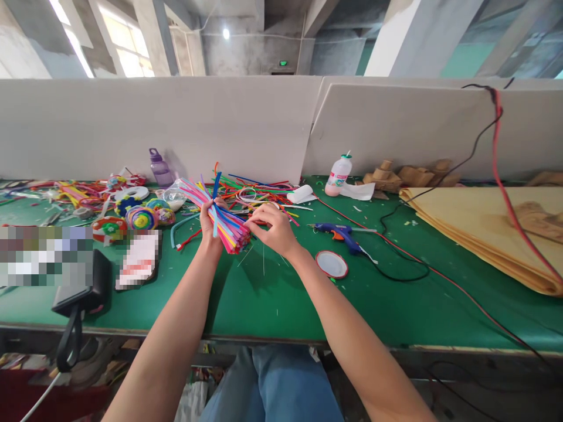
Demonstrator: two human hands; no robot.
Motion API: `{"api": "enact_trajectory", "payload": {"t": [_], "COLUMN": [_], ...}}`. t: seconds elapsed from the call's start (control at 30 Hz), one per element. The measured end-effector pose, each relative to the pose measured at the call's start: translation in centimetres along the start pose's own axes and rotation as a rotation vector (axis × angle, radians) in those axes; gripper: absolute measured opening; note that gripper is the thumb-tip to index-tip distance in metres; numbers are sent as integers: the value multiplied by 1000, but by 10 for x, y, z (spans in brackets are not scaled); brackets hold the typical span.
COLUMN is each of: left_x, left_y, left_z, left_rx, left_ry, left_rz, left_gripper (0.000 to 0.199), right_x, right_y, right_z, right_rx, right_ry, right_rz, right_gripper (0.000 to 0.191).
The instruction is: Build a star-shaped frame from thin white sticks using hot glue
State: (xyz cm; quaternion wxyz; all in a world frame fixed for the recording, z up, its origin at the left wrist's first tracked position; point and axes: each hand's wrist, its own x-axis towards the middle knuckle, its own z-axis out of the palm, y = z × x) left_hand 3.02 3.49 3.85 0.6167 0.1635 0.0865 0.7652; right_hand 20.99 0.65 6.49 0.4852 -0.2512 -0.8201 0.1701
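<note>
My left hand [210, 223] is wrapped around a thick bundle of pipe cleaners [231, 234] in pink, red, yellow, blue and purple, held slanting above the green table. A blue pipe cleaner [216, 190] and a light blue one cross the bundle near my thumb. At the lower right end of the bundle, the thumb and fingers of my right hand [273, 230] are pinched together on what looks like the end of a blue pipe cleaner. The exact contact at those fingertips is partly hidden.
A blue hot glue gun [341, 233] and a white round lid [331, 264] lie to the right. Behind are loose pipe cleaners [264, 190], a pink-labelled bottle [338, 176] and a purple bottle [161, 170]. Colourful fuzzy discs [141, 217] and a black device [85, 287] sit left.
</note>
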Motion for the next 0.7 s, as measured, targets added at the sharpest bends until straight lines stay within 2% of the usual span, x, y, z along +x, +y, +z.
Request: {"api": "enact_trajectory", "payload": {"t": [0.17, 0.3, 0.4, 0.6, 0.7], "left_x": [0, 3, 7, 12, 11], "left_y": [-1, -3, -4, -3, -3], "left_z": [1, 0, -4, -11, -9], "left_rx": [-5, -20, -22, 22, 8], "left_ry": [5, 23, 36, 146, 141], "left_rz": [-9, 4, 30, 67, 72], "left_gripper": [7, 8, 8, 15, 18], "right_x": [1, 3, 6, 10, 10], "right_y": [5, 5, 3, 2, 8], "right_z": [3, -1, -8, -24, -29], "right_rx": [-76, -84, -15, 248, 360], "right_ry": [-45, -5, 72, 290, 397], "right_rz": [-38, -34, 45, 233, 317], "right_gripper": [17, 19, 17, 18, 17]}}
